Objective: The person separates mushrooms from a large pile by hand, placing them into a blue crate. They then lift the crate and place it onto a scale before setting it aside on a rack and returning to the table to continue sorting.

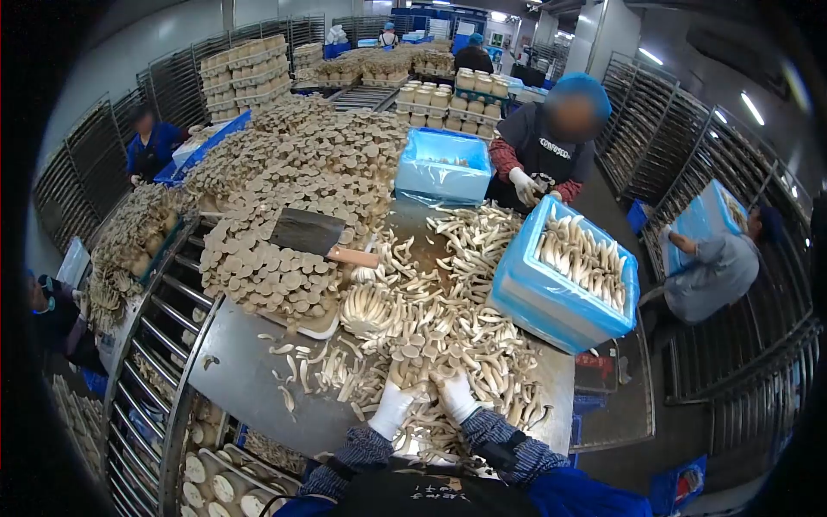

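Note:
My left hand [393,408], in a white glove, is closed at the lower ends of a clump of mushrooms [415,348] near the table's front edge. Close beside it, my right hand [455,395], also gloved, closes on mushrooms from the other side. Fingertips of both hands are partly hidden among the stems. Loose long-stemmed mushrooms [474,332] lie heaped around and beyond them. Farther left, a cleaver [307,230] with a wooden handle rests flat on a mass of brown-capped mushrooms [258,271].
A blue lined box [560,302] full of mushrooms stands at the right, tilted. Behind is another blue box [444,168]. A co-worker [551,142] handles mushrooms across the metal table [245,366]. A roller conveyor [155,345] runs along the left. Another person [715,267] carries a box at right.

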